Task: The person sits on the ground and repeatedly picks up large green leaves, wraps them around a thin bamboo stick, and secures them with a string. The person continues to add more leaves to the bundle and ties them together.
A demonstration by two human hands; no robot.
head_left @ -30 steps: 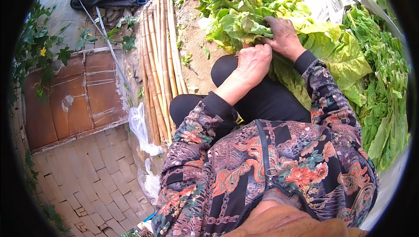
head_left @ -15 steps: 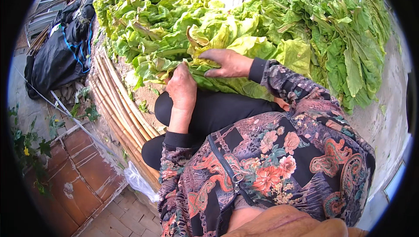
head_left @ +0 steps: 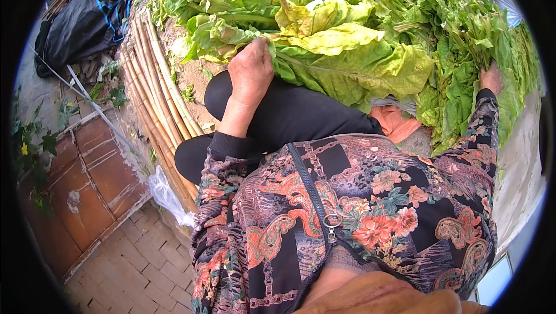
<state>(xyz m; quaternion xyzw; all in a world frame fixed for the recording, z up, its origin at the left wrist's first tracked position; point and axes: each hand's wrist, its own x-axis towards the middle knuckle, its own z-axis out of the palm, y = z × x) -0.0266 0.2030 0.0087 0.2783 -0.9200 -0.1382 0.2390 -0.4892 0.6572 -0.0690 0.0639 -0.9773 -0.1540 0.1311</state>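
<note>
My left hand (head_left: 252,68) is closed in a pinch at the stem end of a large yellow-green leaf (head_left: 353,74), above my bent knee. That leaf spreads out to the right over my lap, with a yellower, curled leaf (head_left: 341,39) on top of it. At the far right, my right hand (head_left: 491,78) reaches into a thick bunch of long green leaves (head_left: 463,42). The leaves hide most of its fingers, so its grip does not show.
Several long pale canes (head_left: 165,94) lie on the ground at my left. Beyond them are a black bag (head_left: 87,19) with blue cord, and reddish-brown panels (head_left: 87,181). A clear plastic bag (head_left: 168,195) lies by the canes' near end. Orange cloth (head_left: 397,123) shows beside my leg.
My right hand has gone from beside my left hand out to the leaf bunch at the far right. The left hand keeps its pinch. The whole view has shifted, with the leaves higher in it.
</note>
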